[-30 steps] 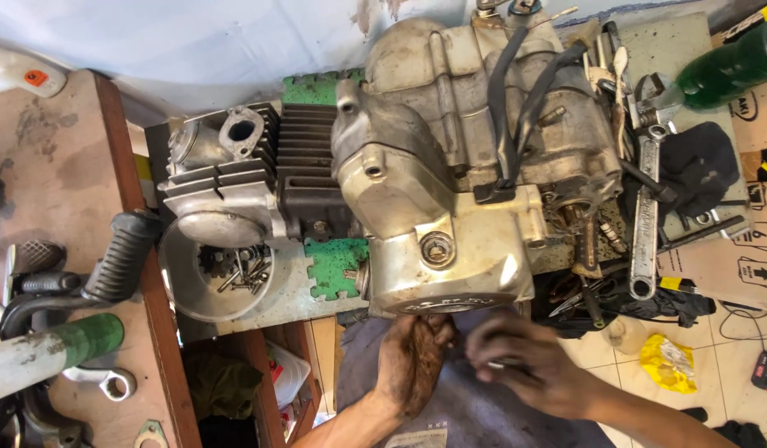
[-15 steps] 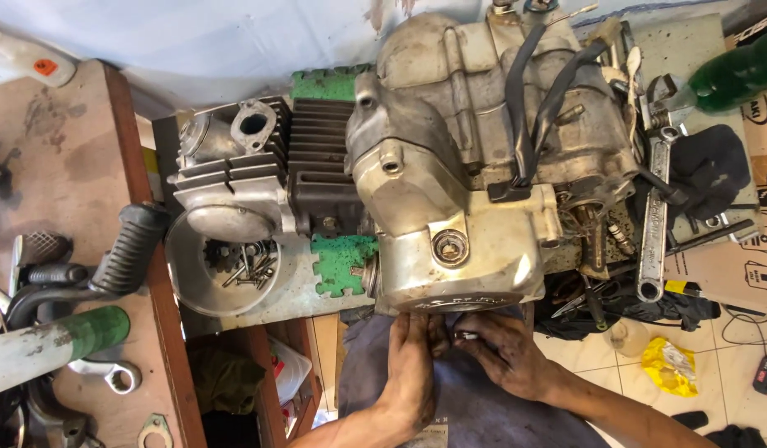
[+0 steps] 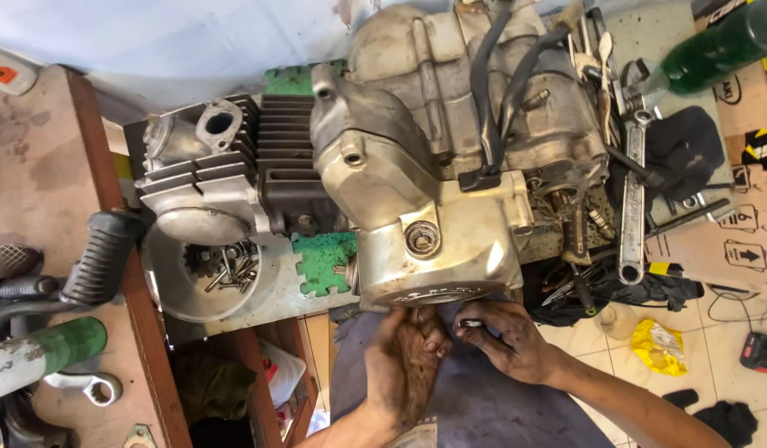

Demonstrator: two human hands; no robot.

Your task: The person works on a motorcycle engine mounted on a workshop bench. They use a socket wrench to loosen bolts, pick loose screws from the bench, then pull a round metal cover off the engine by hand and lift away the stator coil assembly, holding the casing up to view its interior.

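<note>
Both hands have closed in under the engine since the earlier frames: a second ago they were lower and apart over the lap, and now they sit side by side just below the rounded side cover (image 3: 429,249) of the motorcycle engine (image 3: 450,149).

The left hand (image 3: 408,357), dark with grease, has its fingers curled up against the cover's lower edge; whether it grips anything there cannot be told, as the fingertips are tucked under the rim. The right hand (image 3: 504,336) pinches a small dark-and-silver part (image 3: 470,323) between thumb and forefinger, just beside the left hand and just below the cover. What kind of part it is stays too small to tell.

The engine rests on a bench edge, its finned cylinder (image 3: 288,158) pointing left toward a shallow metal dish (image 3: 163,286) that holds loose bolts (image 3: 234,270) and a small sprocket. A long spanner (image 3: 632,207) lies to the right among other tools, with a green bottle (image 3: 715,50) at the top right.

By the look of it, the step in hand is fitting or seating the small part at the underside of the cover. The next move would call for a steadying hold from the left hand and a fine, felt alignment by the right, since the spot lies out of direct sight.
</note>
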